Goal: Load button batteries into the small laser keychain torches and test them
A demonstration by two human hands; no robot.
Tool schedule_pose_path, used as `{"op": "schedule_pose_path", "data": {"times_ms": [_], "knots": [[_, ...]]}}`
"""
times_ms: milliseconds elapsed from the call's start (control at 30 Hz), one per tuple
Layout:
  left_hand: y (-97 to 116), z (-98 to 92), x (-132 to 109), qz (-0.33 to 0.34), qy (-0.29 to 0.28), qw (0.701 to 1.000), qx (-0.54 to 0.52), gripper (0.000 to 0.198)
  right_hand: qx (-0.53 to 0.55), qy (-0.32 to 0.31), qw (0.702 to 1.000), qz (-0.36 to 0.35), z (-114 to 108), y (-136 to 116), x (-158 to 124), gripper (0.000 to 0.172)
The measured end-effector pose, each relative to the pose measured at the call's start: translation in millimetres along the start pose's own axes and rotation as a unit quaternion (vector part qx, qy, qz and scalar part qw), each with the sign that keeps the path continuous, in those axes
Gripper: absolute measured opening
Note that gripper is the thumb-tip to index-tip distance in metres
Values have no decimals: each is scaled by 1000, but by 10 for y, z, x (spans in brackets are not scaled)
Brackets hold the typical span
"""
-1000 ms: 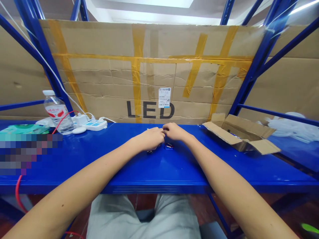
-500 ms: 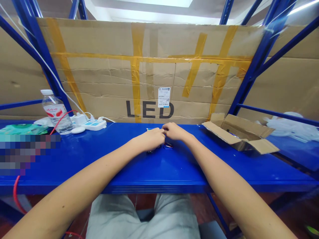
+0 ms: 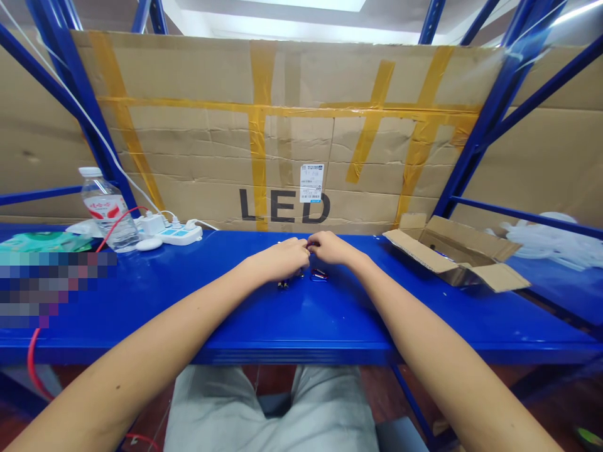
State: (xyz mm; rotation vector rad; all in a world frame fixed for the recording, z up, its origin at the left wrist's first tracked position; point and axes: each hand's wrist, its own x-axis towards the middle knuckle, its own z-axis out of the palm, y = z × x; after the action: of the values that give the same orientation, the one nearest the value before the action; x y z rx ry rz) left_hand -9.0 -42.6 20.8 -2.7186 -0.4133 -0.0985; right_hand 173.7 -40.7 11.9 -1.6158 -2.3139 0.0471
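Observation:
My left hand (image 3: pixel 286 259) and my right hand (image 3: pixel 331 247) meet over the middle of the blue table (image 3: pixel 301 326). The fingers of both are closed in a pinch, fingertips almost touching. A small dark reddish bit shows between them, too small to name. Just below the fingertips lies a small red and silver thing (image 3: pixel 319 275), shaped like a carabiner. Small dark and metallic pieces (image 3: pixel 282 284) peek out from under my left hand, which hides most of them.
At the right stands an open cardboard box (image 3: pixel 452 251). To the left are a water bottle (image 3: pixel 104 213), a white power strip (image 3: pixel 181 235), a round white object (image 3: pixel 148 244) and a green packet (image 3: pixel 47 242). A red cable (image 3: pixel 32 358) hangs over the front edge. Cardboard (image 3: pixel 211 157) walls the back.
My left hand has shifted very slightly, so more of the dark pieces beneath it show. My right hand stays nearly in place. The view has moved a little.

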Motion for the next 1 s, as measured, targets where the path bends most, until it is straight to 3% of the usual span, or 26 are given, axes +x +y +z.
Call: {"op": "schedule_pose_path", "data": {"times_ms": [400,533,633,700,833,1000], "knots": [[0,-32,11,27,-20,999,8,16,4,-4,1000,-2,-3,-3,-3,23],[-116,-44,-26,1,39,999,1,13,14,-2,1000,8,-24,-3,-9,22],[-295,0,-87,-68,103,992,-35,18,14,-2,1000,18,-40,1,-12,23],[-430,52,-143,-111,112,984,-80,22,17,-2,1000,22,-45,3,-12,24],[-625,132,-252,-178,42,976,-120,24,23,-5,999,28,-48,-4,-14,26],[-631,123,-305,-280,-105,942,-151,20,23,-8,999,32,-53,-14,-17,26]]}}
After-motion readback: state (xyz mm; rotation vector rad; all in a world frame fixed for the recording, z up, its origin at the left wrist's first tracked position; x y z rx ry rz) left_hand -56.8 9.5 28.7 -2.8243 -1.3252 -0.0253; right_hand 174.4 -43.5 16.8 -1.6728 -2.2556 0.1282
